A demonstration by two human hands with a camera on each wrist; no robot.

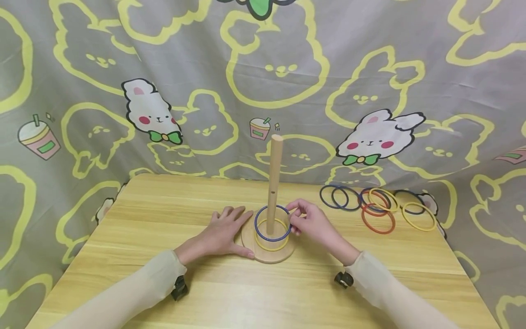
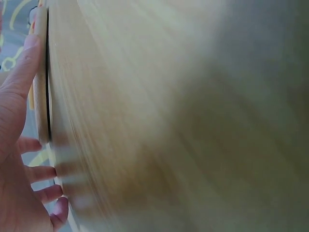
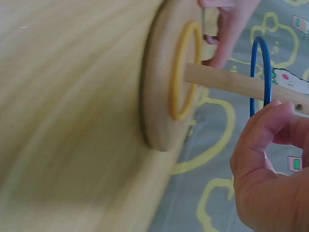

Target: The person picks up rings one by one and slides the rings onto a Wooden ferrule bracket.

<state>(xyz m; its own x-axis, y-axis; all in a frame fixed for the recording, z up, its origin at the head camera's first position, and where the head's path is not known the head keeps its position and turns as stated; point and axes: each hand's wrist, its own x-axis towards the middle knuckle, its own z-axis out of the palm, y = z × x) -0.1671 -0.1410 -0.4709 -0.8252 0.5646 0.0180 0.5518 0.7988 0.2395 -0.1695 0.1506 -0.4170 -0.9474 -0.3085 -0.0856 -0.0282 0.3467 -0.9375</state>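
Observation:
A wooden post point(image 1: 275, 178) rises from a round wooden base point(image 1: 269, 258) on the table. Around the post's foot a yellow ring point(image 1: 271, 249) lies flat on the base. My right hand point(image 1: 313, 225) pinches a blue ring point(image 1: 273, 240) by its right side. In the right wrist view this blue ring point(image 3: 267, 67) encircles the post partway up, well above the yellow ring point(image 3: 177, 77). My left hand point(image 1: 223, 232) has its fingers spread, with thumb and fingertips at the left edge of the base; the left wrist view shows the thumb point(image 2: 30, 53) along the base's rim point(image 2: 42, 92).
At the table's back right lie several loose rings, some overlapping: blue rings point(image 1: 322, 201), red rings point(image 1: 378, 232) and yellow rings point(image 1: 420, 228). A patterned grey curtain point(image 1: 197, 59) hangs behind the wooden table point(image 1: 230, 301).

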